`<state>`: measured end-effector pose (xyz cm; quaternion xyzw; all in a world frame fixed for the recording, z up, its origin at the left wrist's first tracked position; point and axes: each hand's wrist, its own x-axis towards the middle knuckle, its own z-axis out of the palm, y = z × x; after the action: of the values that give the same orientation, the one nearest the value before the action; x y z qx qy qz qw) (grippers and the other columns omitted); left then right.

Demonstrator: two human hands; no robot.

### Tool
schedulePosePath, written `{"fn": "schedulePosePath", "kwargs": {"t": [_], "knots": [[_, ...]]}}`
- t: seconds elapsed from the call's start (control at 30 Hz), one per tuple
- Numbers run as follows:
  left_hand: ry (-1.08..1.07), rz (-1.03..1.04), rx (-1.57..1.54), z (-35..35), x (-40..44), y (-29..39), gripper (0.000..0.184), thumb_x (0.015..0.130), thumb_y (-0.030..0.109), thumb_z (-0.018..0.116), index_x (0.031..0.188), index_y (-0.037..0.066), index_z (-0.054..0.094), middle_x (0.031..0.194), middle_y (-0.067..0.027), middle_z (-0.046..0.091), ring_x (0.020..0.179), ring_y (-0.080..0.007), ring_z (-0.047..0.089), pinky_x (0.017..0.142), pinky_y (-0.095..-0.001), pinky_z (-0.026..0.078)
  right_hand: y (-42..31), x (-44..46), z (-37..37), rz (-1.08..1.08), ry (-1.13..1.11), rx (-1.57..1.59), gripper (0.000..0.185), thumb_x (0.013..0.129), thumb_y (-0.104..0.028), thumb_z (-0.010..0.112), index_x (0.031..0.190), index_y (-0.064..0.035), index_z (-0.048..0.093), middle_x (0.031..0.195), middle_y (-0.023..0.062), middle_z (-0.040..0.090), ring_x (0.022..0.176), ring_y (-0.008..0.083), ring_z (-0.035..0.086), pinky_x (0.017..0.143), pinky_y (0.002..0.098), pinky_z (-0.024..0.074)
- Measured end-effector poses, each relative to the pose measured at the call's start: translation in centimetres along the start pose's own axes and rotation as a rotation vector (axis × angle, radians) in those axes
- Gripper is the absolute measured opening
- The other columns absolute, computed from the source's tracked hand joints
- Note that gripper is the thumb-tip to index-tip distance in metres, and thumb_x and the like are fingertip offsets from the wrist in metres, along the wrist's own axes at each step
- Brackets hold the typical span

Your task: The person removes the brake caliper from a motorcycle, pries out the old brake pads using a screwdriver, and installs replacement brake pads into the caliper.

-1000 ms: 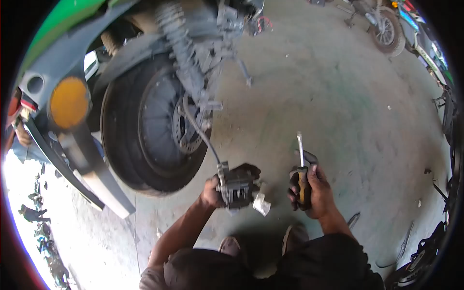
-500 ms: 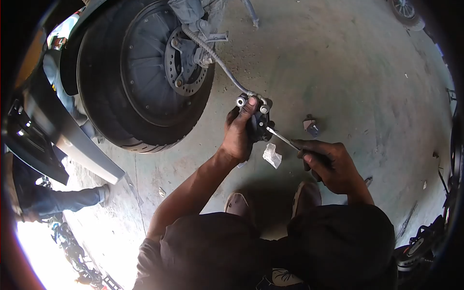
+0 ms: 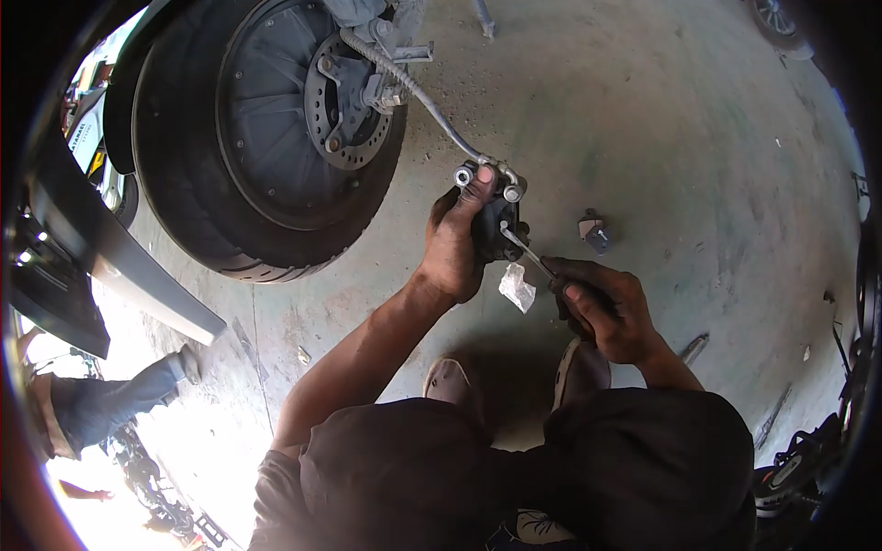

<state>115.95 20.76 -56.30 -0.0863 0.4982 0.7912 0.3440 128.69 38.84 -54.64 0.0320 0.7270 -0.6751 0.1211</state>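
Screwdriver point(image 3: 530, 252) shifted farther over caliper point(image 3: 492, 219): black, silver-bolted.

I see the one camera worn on the person's head, above and behind the left hand point(image 3: 450, 250) and the right hand point(image 3: 614, 310), facing forward and steeply down over the knees point(image 3: 390, 464) at the floor point(image 3: 680, 174) beneath and beyond the hands. It looks from near enough to keep both hands large around the middle, yet its wide, curved view also takes in a big wheel point(image 3: 266, 138) ahead and left of the left hand, and a second wheel point(image 3: 777, 20) well beyond the right.
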Motion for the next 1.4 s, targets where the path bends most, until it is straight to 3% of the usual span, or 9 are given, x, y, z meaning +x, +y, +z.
{"fn": "schedulePosePath", "kwargs": {"t": [0.13, 0.2, 0.3, 0.4, 0.53, 0.63, 0.77, 1.27, 1.4], "knots": [[-0.027, 0.017, 0.045, -0.3, 0.2, 0.4, 0.055, 0.088, 0.056, 0.055, 0.110, 0.005, 0.058, 0.090, -0.0068, 0.062, 0.075, -0.0204, 0.063, 0.070, -0.0358, 0.052, 2.1, 0.6, 0.6, -0.145, 0.051, -0.087, 0.034, 0.091, -0.006, 0.055, 0.124, -0.0033, 0.057, 0.075, 0.0070, 0.063, 0.061, 0.0119, 0.058, 0.051, 0.0267, 0.0449], [-0.077, -0.068, 0.013, -0.1, 0.0, 0.6, 0.062, 0.088, 0.060, 0.050, 0.115, 0.004, 0.057, 0.093, -0.0094, 0.063, 0.078, -0.0228, 0.064, 0.073, -0.0395, 0.052, 3.1, 1.3, 0.8, -0.575, 0.152, -0.478, 0.044, 0.084, -0.001, 0.060, 0.127, -0.0062, 0.056, 0.080, 0.0089, 0.063, 0.062, 0.0175, 0.060, 0.050, 0.0297, 0.0465], [-0.187, -0.234, -0.215, -0.2, -0.4, 0.2, 0.067, 0.088, 0.062, 0.047, 0.117, 0.003, 0.056, 0.096, -0.0126, 0.063, 0.082, -0.0262, 0.064, 0.076, -0.0427, 0.053, 3.2, 1.0, 0.2, -0.690, 0.030, -0.534, 0.056, 0.077, 0.002, 0.063, 0.131, -0.0078, 0.053, 0.085, 0.0098, 0.063, 0.062, 0.0221, 0.061, 0.052, 0.0314, 0.0480], [-0.183, -0.207, -0.180, -0.6, 0.2, 0.4, 0.069, 0.087, 0.062, 0.048, 0.118, 0.002, 0.056, 0.098, -0.0147, 0.063, 0.085, -0.0290, 0.064, 0.078, -0.0448, 0.053, 2.8, 0.7, 0.8, -0.766, -0.050, -0.516, 0.038, 0.077, 0.002, 0.063, 0.115, -0.0031, 0.062, 0.084, 0.0122, 0.064, 0.059, 0.0206, 0.058, 0.055, 0.0288, 0.0468], [-0.137, -0.124, -0.058, 0.2, -0.4, 0.5, 0.061, 0.091, 0.057, 0.045, 0.118, 0.003, 0.055, 0.099, -0.0117, 0.062, 0.084, -0.0271, 0.062, 0.078, -0.0432, 0.051, 2.5, 0.8, 1.2, -0.416, 0.322, 0.004, 0.032, 0.078, -0.004, 0.067, 0.110, -0.0027, 0.062, 0.082, 0.0105, 0.063, 0.062, 0.0214, 0.058, 0.060, 0.0300, 0.0475], [0.005, -0.032, -0.039, -0.8, 0.6, -1.1, 0.056, 0.094, 0.054, 0.043, 0.116, 0.004, 0.056, 0.097, -0.0093, 0.061, 0.083, -0.0240, 0.061, 0.077, -0.0401, 0.050, 0.4, 2.5, 0.9, -0.436, 0.377, -0.394, 0.028, 0.082, -0.022, 0.071, 0.087, -0.0003, 0.054, 0.067, 0.0156, 0.060, 0.061, 0.0311, 0.062, 0.056, 0.0375, 0.0473], [-0.016, 0.083, -0.070, -1.3, 1.3, -1.7, 0.043, 0.092, 0.050, 0.051, 0.105, 0.010, 0.059, 0.085, -0.0017, 0.058, 0.074, -0.0164, 0.059, 0.065, -0.0340, 0.051, -1.2, 5.4, 1.9, -0.390, 0.245, -0.680, 0.036, 0.086, -0.037, 0.062, 0.089, -0.0024, 0.051, 0.063, 0.0169, 0.060, 0.058, 0.0395, 0.060, 0.059, 0.0470, 0.0492], [0.202, 0.295, 0.079, -1.3, 1.2, -2.3, 0.041, 0.091, 0.047, 0.059, 0.096, 0.006, 0.052, 0.080, -0.0020, 0.056, 0.068, -0.0119, 0.054, 0.058, -0.0278, 0.048, 0.3, 9.0, 4.1, -0.194, 0.309, -0.599, 0.030, 0.079, -0.027, 0.064, 0.080, 0.0032, 0.058, 0.073, 0.0245, 0.062, 0.072, 0.0438, 0.061, 0.067, 0.0481, 0.0498], [0.244, 0.381, 0.123, -1.6, 1.9, -2.6, 0.042, 0.090, 0.048, 0.060, 0.094, 0.007, 0.051, 0.080, -0.0023, 0.057, 0.070, -0.0127, 0.056, 0.060, -0.0286, 0.050, 1.9, 10.4, 3.9, -0.330, 0.328, -0.515, 0.030, 0.079, -0.026, 0.064, 0.075, 0.0037, 0.057, 0.061, 0.0198, 0.058, 0.056, 0.0362, 0.059, 0.056, 0.0434, 0.0483]]}}
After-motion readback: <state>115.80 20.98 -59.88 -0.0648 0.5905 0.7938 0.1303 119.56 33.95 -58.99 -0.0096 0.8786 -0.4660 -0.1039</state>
